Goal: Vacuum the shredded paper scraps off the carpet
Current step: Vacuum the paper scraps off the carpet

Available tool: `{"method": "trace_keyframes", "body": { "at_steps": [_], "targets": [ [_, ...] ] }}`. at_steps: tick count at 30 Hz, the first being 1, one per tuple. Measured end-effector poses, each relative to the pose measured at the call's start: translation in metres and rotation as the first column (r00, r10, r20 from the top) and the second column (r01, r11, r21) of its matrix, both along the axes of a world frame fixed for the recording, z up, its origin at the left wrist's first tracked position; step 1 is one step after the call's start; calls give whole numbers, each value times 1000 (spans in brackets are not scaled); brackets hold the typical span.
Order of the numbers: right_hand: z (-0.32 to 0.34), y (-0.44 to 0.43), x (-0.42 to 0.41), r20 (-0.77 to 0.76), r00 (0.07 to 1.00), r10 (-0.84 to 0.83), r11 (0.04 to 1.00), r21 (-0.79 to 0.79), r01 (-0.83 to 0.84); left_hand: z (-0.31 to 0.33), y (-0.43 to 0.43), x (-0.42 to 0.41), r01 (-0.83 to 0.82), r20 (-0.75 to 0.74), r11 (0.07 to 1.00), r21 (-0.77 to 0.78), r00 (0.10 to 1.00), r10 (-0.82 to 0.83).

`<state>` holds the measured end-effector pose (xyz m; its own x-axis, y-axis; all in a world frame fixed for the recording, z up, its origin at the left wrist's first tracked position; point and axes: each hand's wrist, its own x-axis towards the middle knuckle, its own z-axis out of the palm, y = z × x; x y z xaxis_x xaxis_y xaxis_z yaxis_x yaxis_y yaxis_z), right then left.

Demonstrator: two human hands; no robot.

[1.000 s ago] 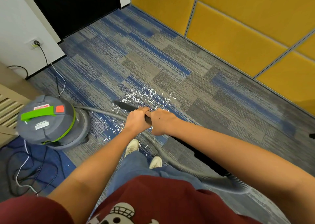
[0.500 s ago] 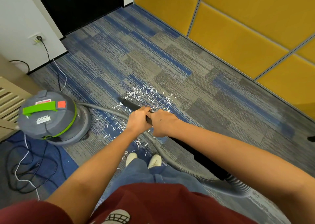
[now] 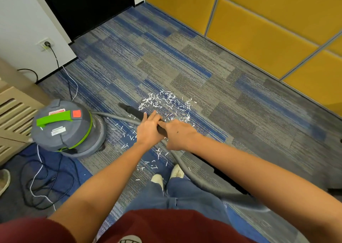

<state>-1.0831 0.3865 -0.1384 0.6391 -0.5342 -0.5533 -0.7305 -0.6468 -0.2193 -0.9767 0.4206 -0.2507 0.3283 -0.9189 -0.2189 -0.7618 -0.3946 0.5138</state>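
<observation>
White shredded paper scraps (image 3: 166, 104) lie in a dense patch on the blue-grey carpet (image 3: 212, 98), with looser scraps trailing back toward my shoes (image 3: 157, 178). The black vacuum wand (image 3: 133, 111) slants across the floor, its nozzle tip (image 3: 122, 105) just left of the patch. My left hand (image 3: 149, 129) lies over the wand with its fingers stretched across it. Right behind it, my right hand (image 3: 178, 134) grips the wand with knuckles up. The grey hose (image 3: 114, 116) runs to the grey-and-green canister (image 3: 64, 126) at the left.
Black and white cords (image 3: 46, 178) lie tangled on the floor behind the canister, one plugged into a wall socket (image 3: 45, 43). A slatted beige cabinet (image 3: 13, 113) stands at the left edge. Yellow wall panels (image 3: 259, 29) close the right side. The hose (image 3: 203, 183) loops past my feet.
My left hand's fingers have straightened across the wand from a closed grip. The nozzle has slid a little left of the scrap patch. My view has pulled back, showing more scraps near my shoes.
</observation>
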Motion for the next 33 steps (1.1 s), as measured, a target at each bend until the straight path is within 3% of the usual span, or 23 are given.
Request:
{"method": "trace_keyframes", "body": {
  "at_steps": [2,6,11,23,33],
  "targets": [
    [1,4,-4,15,1000,-22,999,-27,23,3,3,0,0,-17,998,-68,1000,-1],
    [5,7,-16,32,998,-53,998,-27,54,10,7,-2,51,94,990,-135,995,-38],
    [16,7,-41,55,998,-14,1000,-17,15,19,12,-18,158,256,987,-39,956,-143],
    [10,28,-117,-7,990,143,987,-75,-143,6,45,-102,96,204,995,-19,975,-90],
    [-33,52,-93,67,998,13,1000,20,-14,-29,58,-74,64,110,997,38,992,-68]
  ]
}}
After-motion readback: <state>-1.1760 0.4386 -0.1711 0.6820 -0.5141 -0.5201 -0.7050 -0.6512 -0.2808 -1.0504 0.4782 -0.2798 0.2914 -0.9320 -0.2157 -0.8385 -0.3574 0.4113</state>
